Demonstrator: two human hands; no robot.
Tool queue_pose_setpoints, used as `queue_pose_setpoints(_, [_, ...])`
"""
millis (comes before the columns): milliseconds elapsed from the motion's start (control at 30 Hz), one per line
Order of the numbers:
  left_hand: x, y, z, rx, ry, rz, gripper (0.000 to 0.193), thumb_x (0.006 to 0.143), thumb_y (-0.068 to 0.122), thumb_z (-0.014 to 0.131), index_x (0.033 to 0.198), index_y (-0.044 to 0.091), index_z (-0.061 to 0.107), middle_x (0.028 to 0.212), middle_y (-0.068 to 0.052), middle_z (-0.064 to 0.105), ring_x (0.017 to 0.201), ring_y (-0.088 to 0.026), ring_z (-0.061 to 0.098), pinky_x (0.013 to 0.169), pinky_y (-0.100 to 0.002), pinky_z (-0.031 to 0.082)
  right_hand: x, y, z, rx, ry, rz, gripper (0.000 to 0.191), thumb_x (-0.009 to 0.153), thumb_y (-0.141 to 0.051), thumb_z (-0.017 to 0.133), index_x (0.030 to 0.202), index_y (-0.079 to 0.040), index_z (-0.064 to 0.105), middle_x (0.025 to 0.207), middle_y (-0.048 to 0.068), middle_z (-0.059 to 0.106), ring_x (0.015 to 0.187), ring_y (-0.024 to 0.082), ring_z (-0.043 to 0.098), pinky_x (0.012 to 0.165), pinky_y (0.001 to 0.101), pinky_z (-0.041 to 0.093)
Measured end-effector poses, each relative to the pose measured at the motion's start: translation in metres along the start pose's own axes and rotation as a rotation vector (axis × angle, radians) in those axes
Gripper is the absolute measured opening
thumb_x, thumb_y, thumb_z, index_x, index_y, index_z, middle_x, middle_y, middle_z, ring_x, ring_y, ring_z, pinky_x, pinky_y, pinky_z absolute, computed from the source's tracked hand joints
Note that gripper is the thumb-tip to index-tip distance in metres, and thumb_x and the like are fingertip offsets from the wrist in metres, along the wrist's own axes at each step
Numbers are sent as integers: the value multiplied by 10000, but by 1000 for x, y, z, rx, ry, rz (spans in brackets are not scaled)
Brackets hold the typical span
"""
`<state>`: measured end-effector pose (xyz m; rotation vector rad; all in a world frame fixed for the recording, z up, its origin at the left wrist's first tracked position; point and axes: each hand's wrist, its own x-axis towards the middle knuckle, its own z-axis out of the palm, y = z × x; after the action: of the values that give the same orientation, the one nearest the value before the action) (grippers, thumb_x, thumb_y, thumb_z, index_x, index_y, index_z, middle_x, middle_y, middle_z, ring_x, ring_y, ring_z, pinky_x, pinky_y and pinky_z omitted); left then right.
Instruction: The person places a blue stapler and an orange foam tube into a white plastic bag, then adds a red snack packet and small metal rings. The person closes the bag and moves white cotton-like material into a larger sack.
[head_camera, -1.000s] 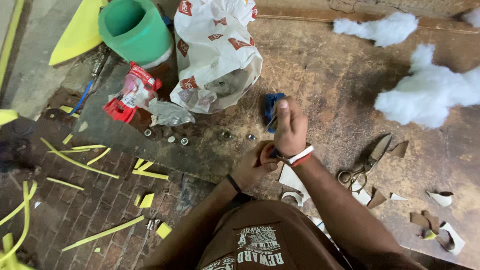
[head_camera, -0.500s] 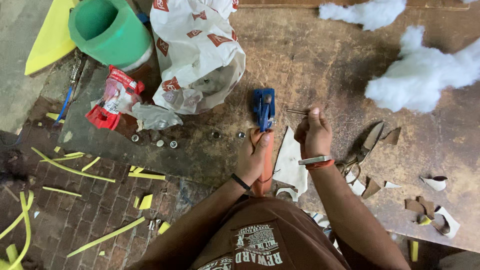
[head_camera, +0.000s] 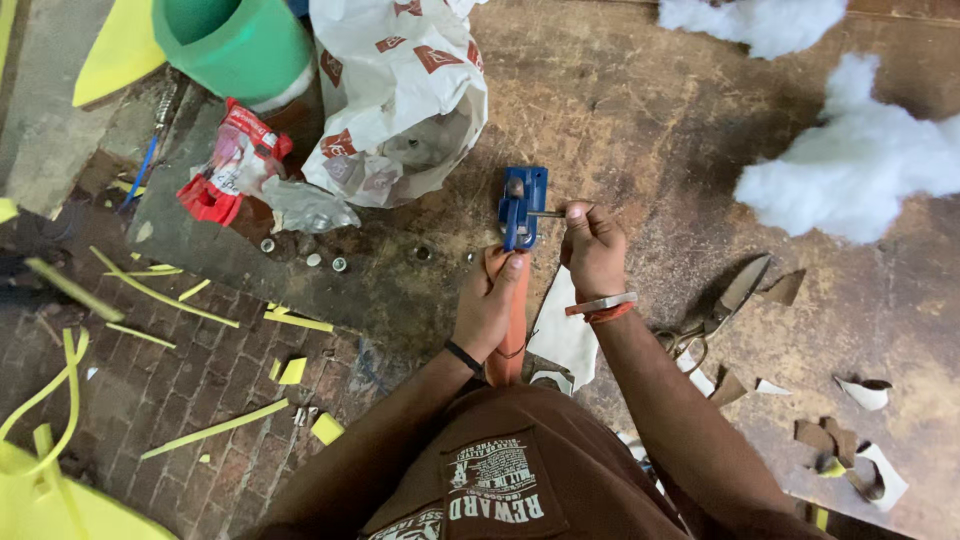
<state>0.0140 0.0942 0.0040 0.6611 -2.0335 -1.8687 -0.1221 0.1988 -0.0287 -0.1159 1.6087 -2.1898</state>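
Down at the worn brown wooden bench (head_camera: 640, 130), the left hand (head_camera: 490, 305) has its fingers (head_camera: 512, 268) wrapped shut around an orange strip of leather-like material (head_camera: 512, 330), thumb pressed up near the base of a small blue metal hand press (head_camera: 523, 207). That press stands just beyond the fingertips of both hands, upright on the bench. The right hand (head_camera: 593, 250) sits just beside the left, its fingers pinched narrow on a thin metal lever or pin (head_camera: 548, 213) that sticks out of the press's side. A pale off-white piece of sheet material (head_camera: 565, 335) lies beneath the right wrist. Further right of the right-hand fingers rest a pair of large metal shears (head_camera: 722, 308), with brown and white cut scraps (head_camera: 840, 440) scattered past them. White fluffy stuffing (head_camera: 850, 165) lies well beyond, to the right. Left of the left-hand fingers, small round metal eyelets (head_camera: 325, 260) dot the bench, near a crumpled white printed plastic bag (head_camera: 400, 100), a red-and-clear packet (head_camera: 232, 160) and a green plastic bucket (head_camera: 235, 45). Yellow foam strips (head_camera: 160, 295) litter the brick floor (head_camera: 200, 380).
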Motion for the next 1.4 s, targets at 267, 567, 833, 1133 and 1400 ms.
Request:
queue_pose_setpoints(267, [1, -5, -3, 87, 37, -7, 532, 1000, 563, 573, 1181, 64, 614, 923, -19, 628, 820, -123, 588, 726, -310, 496, 9, 12, -1, -29, -57, -56, 168, 1037, -199, 655, 1063, -41, 705, 645, -49, 545, 506, 45, 419, 444, 233, 339])
queue_pose_setpoints(567, [1, -7, -7, 77, -22, 16, 566, 990, 604, 567, 1215, 86, 604, 997, -28, 630, 871, -120, 612, 755, -311, 520, 16, -18, -19, -344, -241, 19, 180, 1040, -208, 668, 1048, -45, 744, 672, -56, 552, 533, 37, 403, 472, 234, 326])
queue_pose_setpoints(833, [2, -7, -6, 45, -54, -8, 546, 996, 589, 557, 1223, 94, 597, 924, 6, 601, 783, -82, 562, 687, -282, 489, 0, -26, -8, -763, -82, -400, 195, 950, -186, 741, 1101, -62, 739, 747, -8, 682, 592, 46, 534, 503, 237, 416])
queue_pose_setpoints(1133, [4, -6, -10, 8, -80, 44, 492, 1006, 532, 592, 1208, 83, 607, 1013, -9, 643, 876, -99, 609, 756, -295, 521, 6, -40, -20, -928, -180, -590, 230, 911, -206, 782, 1063, -36, 756, 785, 25, 723, 614, 54, 621, 529, 237, 475])
queue_pose_setpoints(1400, [8, -9, -9, -13, -119, 57, 422, 1019, 454, 622, 1197, 72, 619, 1064, -49, 704, 960, -128, 666, 829, -315, 553, 18, -32, -19, -452, -150, 99, 202, 998, -234, 722, 1079, -56, 771, 698, 3, 641, 540, 80, 468, 475, 254, 372])
